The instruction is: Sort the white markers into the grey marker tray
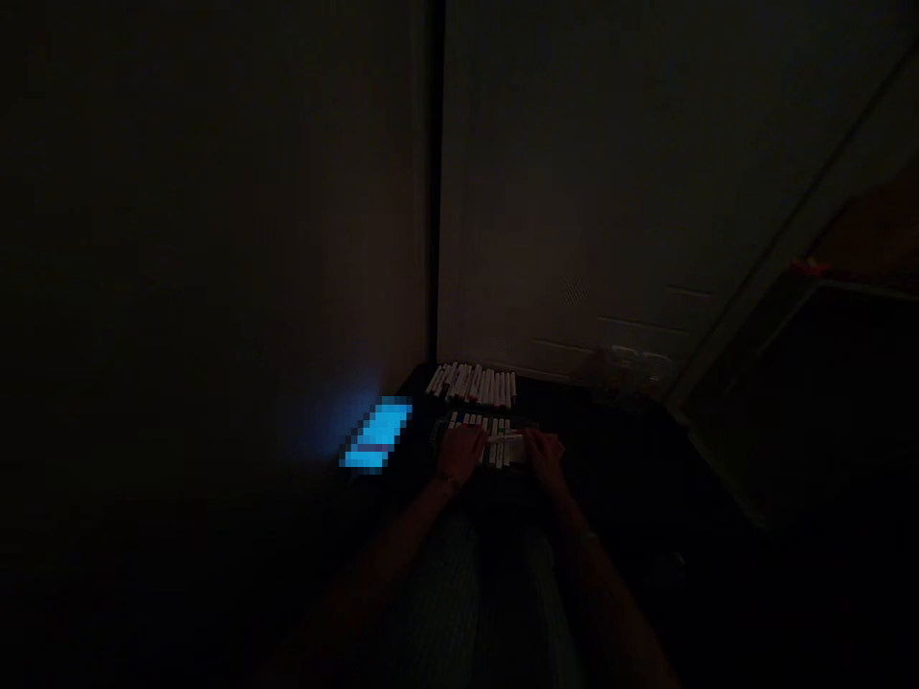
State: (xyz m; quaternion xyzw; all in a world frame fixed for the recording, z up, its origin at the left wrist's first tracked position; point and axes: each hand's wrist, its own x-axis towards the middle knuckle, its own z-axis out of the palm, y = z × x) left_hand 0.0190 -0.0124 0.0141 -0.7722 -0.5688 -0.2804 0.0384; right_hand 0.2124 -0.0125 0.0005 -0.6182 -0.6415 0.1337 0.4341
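Observation:
The room is very dark. My left hand [461, 454] rests on the left end of a near row of white markers [486, 428] lying on a dark floor. My right hand [544, 454] is at the right end of that row, and a white marker [504, 439] lies crosswise between the two hands, its end at my right fingers. Both hands look curled, but the dimness hides the fingers. A second, farther row of white markers [474, 383] lies against the wall.
A glowing blue screen [378, 435] lies on the floor left of the markers. A wall corner [437, 191] rises behind. A dark boxy object [811, 383] stands to the right. My legs [488, 593] stretch toward the markers.

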